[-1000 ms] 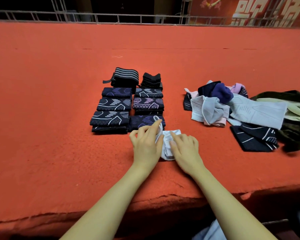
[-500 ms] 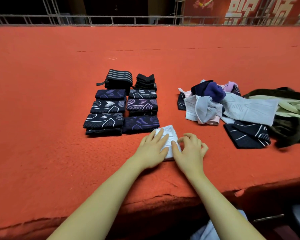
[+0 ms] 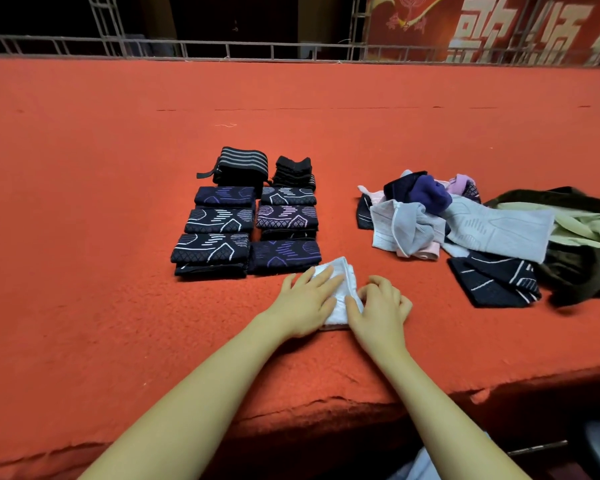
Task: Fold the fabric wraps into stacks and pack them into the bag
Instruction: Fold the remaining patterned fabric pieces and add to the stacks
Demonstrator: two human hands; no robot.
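A folded white wrap (image 3: 343, 292) lies on the red felt table (image 3: 118, 306) near its front edge. My left hand (image 3: 305, 299) presses flat on the wrap's left half with straight fingers. My right hand (image 3: 381, 306) sits at the wrap's right edge, fingers curled, thumb on the cloth. Just beyond stand two columns of folded dark patterned wraps (image 3: 246, 220). To the right lies a loose heap of unfolded wraps (image 3: 447, 220) in grey, purple, pink and black. An olive bag (image 3: 582, 251) lies open at the far right.
A black striped roll (image 3: 243, 164) and a small black stack (image 3: 293, 169) top the two columns. A metal railing (image 3: 257, 50) runs along the table's far edge. The table's worn front edge (image 3: 326, 407) is just below my wrists.
The white wrap has been folded narrower and flattened. My left hand slid from its upper corner onto its left half; my right hand's fingers curled at the right edge.
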